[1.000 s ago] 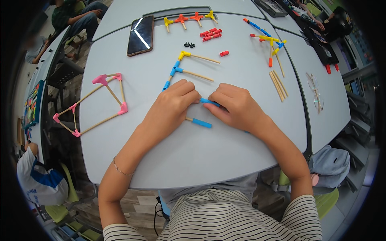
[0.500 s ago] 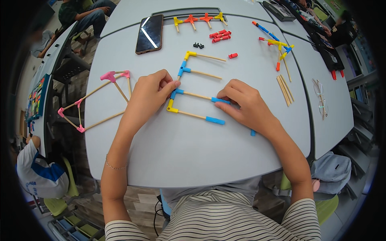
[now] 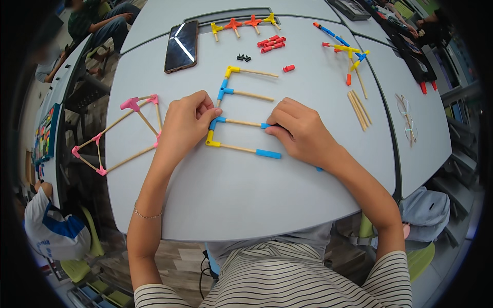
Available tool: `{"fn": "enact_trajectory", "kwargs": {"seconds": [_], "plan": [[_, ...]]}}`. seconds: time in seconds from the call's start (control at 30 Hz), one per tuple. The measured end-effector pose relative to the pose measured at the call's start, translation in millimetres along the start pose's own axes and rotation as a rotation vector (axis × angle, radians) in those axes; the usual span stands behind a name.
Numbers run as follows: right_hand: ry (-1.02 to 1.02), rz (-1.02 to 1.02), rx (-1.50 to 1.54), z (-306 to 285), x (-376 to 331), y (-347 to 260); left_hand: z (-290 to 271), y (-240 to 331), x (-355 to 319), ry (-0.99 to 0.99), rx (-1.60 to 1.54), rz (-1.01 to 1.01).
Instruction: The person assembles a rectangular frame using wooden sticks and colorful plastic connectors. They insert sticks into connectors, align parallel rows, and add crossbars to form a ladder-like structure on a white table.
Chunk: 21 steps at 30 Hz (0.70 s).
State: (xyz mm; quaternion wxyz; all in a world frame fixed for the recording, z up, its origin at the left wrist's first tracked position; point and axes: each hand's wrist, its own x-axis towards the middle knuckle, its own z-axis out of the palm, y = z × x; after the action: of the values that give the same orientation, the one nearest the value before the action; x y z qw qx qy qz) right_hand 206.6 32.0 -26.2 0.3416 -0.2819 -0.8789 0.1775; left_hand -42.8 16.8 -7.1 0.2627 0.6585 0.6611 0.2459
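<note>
On the white table lies an E-shaped frame of wooden sticks joined by blue and yellow plastic connectors. My left hand (image 3: 191, 122) pinches its spine at the lower blue T-connector (image 3: 217, 122). My right hand (image 3: 304, 128) closes its thumb and fingers on a blue tube (image 3: 264, 126) at the end of a wooden stick (image 3: 243, 122); the tube's far part is hidden by the fingers. Below it, another stick carries a blue tube (image 3: 268, 154) and meets a yellow elbow connector (image 3: 211, 139). Two upper sticks (image 3: 254, 95) have bare ends. A blue piece (image 3: 319, 169) peeks out beneath my right wrist.
A pink-jointed stick frame (image 3: 100, 169) stands left. Behind lie a phone (image 3: 182, 47), yellow and red connectors on sticks (image 3: 233, 25), red tubes (image 3: 271, 44) and black pegs (image 3: 243, 57). To the right are a multicoloured assembly (image 3: 351, 56), loose sticks (image 3: 359, 110) and eyeglasses (image 3: 405, 120).
The whole view has shifted slightly, putting the table things a bit further left. My right fingers now cover more of the blue tube. My left hand keeps its pinch on the spine.
</note>
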Motion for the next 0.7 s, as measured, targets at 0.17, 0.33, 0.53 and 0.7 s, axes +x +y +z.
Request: {"fn": "enact_trajectory", "kwargs": {"seconds": [0.17, 0.33, 0.53, 0.7], "plan": [[-0.078, 0.081, 0.024, -9.1, 0.6, 1.7, -5.6, 1.0, 2.8, -0.085, -0.044, -0.073], [-0.052, 0.22, -0.011, -38.7, 1.0, -2.8, -18.6, 13.1, -4.2, -0.162, -0.066, -0.185], [-0.319, 0.514, -0.172, -89.9, 2.8, -4.8, -13.8, 11.3, -8.7, 0.032, 0.019, 0.022], [-0.492, 0.569, -0.302, -83.1, 1.5, -20.8, 15.9, 15.3, -10.7, 0.22, 0.098, 0.497]]}}
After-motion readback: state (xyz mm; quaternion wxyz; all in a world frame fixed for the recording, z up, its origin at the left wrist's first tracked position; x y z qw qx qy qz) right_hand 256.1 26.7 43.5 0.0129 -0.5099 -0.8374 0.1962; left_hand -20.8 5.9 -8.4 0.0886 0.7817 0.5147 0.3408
